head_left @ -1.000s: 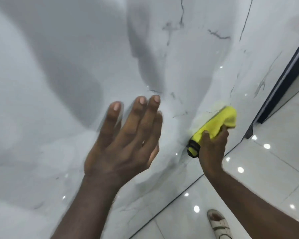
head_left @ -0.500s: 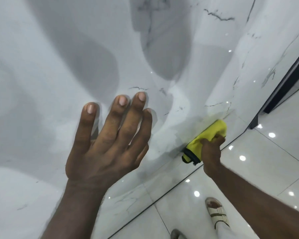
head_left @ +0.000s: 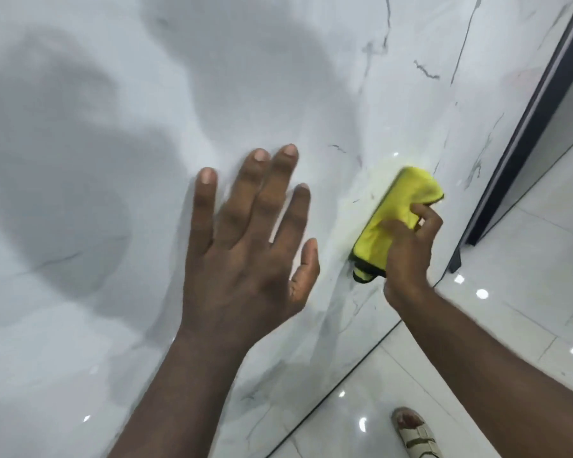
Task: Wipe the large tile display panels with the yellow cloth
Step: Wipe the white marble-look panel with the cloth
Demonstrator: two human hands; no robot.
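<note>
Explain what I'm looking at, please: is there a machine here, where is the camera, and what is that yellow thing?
There is no machine here, only a person's two bare hands. The camera is worn on the person's head and looks forward and down, so you see the arms reaching away from you.

The big white surface with grey veins is a glossy tile panel standing upright. The left hand is held flat at it with straight, spread fingers; I cannot tell how firmly it presses. The right hand grips a folded yellow cloth against the panel.

At lower right are the shiny floor tiles, a dark frame and a sandalled foot.
</note>
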